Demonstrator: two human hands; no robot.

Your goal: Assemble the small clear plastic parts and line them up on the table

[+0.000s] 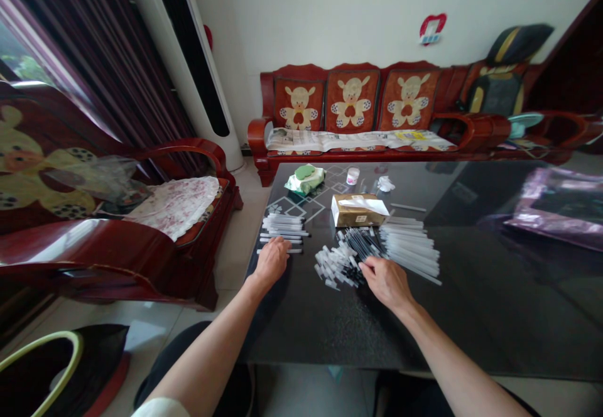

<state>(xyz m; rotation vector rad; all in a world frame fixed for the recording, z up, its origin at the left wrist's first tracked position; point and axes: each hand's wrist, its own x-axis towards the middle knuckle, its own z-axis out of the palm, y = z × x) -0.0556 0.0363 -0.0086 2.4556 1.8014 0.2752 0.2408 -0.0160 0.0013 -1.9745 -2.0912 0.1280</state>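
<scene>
My left hand (273,261) is at the near end of a row of white pens with dark tips (283,223). Its fingers are curled over the nearest pen (295,251), which shows on both sides of them. My right hand (387,280) is closed in a pinch at the edge of a heap of small black pieces (352,274); whatever its fingertips hold is hidden. Beside them lie clear pen caps (332,262), a bundle of thin black refills (360,243) and a fan of translucent white pen barrels (412,246).
Behind the pen parts, on the dark glossy table (471,316), stand a gold tissue box (360,218), a green wipes pack (305,181), a small white tub (353,176) and a crumpled tissue (385,184). A purple shiny package (556,216) lies right. Wooden chair (108,254) at left.
</scene>
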